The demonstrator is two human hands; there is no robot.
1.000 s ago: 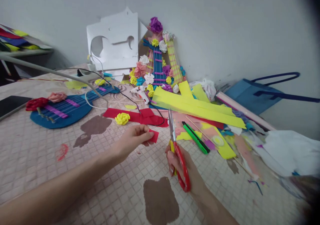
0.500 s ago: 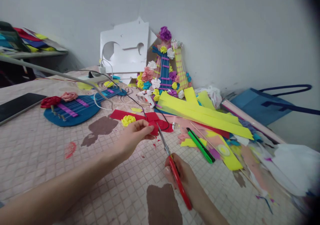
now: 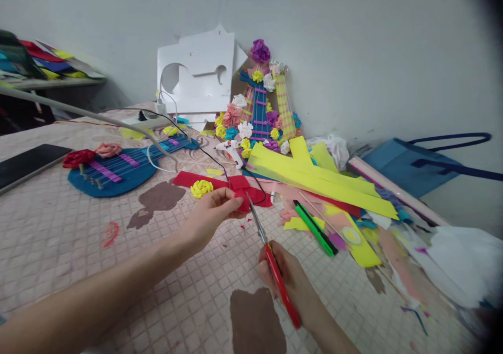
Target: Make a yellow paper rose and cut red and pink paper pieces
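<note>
Between its thumb and fingers, my left hand (image 3: 220,206) pinches a small piece of red crepe paper (image 3: 242,202). My right hand (image 3: 288,273) is wrapped round red-handled scissors (image 3: 278,280), whose blades point up and left and touch the edge of the red piece. Small red snippets lie on the table beneath the blades. Just behind my left hand are a red paper strip (image 3: 188,179) and a yellow paper flower (image 3: 201,188). Whether the blades are closed round the paper I cannot tell.
A blue paper guitar (image 3: 129,178) with flowers lies left, near a phone (image 3: 31,165). A white glue gun (image 3: 231,151) with its cable sits behind my hands. To the right are yellow paper strips (image 3: 314,176) and a green cutter (image 3: 314,228). Decorated guitars (image 3: 259,108) lean on the wall.
Both hands, the scissors and the red piece stay almost in the same place. The view has shifted very slightly.
</note>
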